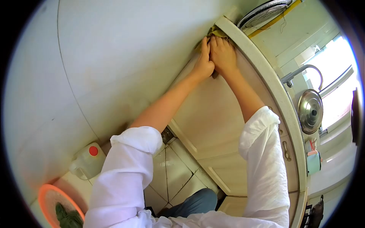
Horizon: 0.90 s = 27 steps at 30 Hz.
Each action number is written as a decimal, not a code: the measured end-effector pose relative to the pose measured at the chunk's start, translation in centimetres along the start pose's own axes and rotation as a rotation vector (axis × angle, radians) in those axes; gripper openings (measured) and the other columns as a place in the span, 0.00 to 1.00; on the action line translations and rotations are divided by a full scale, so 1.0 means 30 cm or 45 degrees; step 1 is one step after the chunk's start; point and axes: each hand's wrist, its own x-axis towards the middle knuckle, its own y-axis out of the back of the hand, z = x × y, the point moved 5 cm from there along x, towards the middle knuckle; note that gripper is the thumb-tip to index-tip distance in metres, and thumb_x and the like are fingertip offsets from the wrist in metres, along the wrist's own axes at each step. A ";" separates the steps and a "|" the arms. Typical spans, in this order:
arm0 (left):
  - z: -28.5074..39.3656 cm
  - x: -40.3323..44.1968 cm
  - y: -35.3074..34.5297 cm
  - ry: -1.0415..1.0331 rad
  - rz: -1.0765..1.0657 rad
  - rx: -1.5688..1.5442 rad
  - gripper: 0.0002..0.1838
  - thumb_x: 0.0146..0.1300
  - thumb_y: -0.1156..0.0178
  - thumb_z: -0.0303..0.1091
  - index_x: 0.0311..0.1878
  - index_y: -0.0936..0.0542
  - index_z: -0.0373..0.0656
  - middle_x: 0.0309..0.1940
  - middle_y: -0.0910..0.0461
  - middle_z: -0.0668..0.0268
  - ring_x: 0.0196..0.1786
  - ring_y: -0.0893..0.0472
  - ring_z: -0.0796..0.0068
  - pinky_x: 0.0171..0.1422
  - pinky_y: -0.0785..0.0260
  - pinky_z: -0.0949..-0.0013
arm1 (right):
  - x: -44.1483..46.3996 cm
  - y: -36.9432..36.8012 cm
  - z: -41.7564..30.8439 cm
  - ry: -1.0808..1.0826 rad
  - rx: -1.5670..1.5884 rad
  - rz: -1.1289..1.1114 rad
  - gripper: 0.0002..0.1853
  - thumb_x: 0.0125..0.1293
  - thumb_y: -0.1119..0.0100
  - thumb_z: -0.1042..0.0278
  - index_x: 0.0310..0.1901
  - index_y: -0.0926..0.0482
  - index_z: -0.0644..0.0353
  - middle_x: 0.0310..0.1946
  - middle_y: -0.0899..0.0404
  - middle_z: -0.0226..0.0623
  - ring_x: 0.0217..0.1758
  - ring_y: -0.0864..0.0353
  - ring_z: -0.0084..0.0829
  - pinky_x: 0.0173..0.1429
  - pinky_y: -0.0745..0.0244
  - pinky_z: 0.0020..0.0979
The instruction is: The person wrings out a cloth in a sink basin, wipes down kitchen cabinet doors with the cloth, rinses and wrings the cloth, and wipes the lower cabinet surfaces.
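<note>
A yellow-green cloth (218,32) is bunched at the upper end of the pale cabinet side, just under the countertop edge and beside the wall. Against it, my left hand (204,62) has its fingers pressed together, pointing up, with part of the cloth beneath them. Close beside it, my right hand (223,54) lies over the cloth with its fingers held together. A darker bit of cloth shows below, between the two hands. Both palms are hidden.
The countertop (273,78) curves down the right side, with a faucet (298,74), a metal lid (310,111) and a light green pot (313,162). At lower left are a plastic jug (88,161) and an orange basin (57,190) holding dark green cloth.
</note>
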 end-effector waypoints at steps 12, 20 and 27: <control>-0.036 -0.101 -0.080 -0.124 0.219 -0.029 0.44 0.51 0.58 0.15 0.73 0.63 0.34 0.73 0.58 0.42 0.76 0.57 0.48 0.78 0.65 0.58 | -0.060 -0.057 0.012 0.113 -0.011 -0.608 0.20 0.62 0.53 0.63 0.55 0.26 0.59 0.49 0.23 0.39 0.50 0.23 0.37 0.55 0.29 0.35; -0.124 -0.196 -0.025 0.099 0.341 0.138 0.45 0.50 0.63 0.15 0.74 0.66 0.37 0.74 0.61 0.46 0.77 0.62 0.50 0.79 0.68 0.59 | -0.139 -0.140 -0.154 0.202 -0.345 -0.466 0.22 0.64 0.54 0.60 0.58 0.31 0.59 0.54 0.29 0.36 0.58 0.29 0.32 0.60 0.32 0.32; -0.501 -0.714 0.153 0.387 0.498 0.092 0.46 0.50 0.60 0.13 0.74 0.66 0.38 0.74 0.61 0.46 0.77 0.59 0.49 0.79 0.67 0.59 | -0.543 -0.507 -0.612 0.464 -0.039 -0.875 0.27 0.66 0.53 0.59 0.64 0.37 0.61 0.63 0.35 0.37 0.64 0.34 0.31 0.64 0.37 0.29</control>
